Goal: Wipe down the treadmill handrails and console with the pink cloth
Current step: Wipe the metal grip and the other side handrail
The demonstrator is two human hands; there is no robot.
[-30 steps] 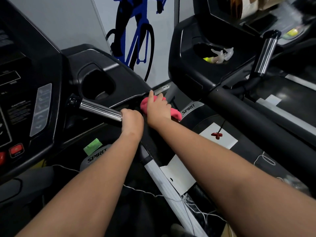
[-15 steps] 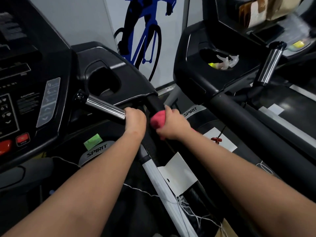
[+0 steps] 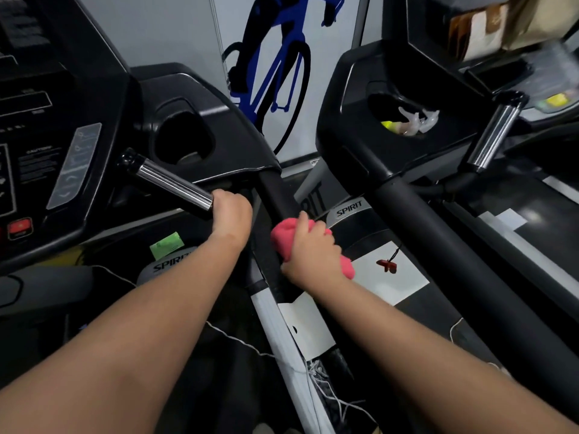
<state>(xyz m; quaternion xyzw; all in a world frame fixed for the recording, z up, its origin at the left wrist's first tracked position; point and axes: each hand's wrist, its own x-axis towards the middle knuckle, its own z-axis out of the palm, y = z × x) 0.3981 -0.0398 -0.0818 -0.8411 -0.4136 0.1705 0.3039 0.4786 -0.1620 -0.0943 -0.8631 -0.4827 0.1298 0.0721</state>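
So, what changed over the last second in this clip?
The right hand slid the pink cloth down the black handrail, away from the console end and toward the person; its fingers now curl round cloth and rail. The left hand kept its grip at the end of the chrome bar. Nothing was let go.

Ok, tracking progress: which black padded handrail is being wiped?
The left black padded handrail, where the right hand grips the pink cloth; the right handrail is untouched.
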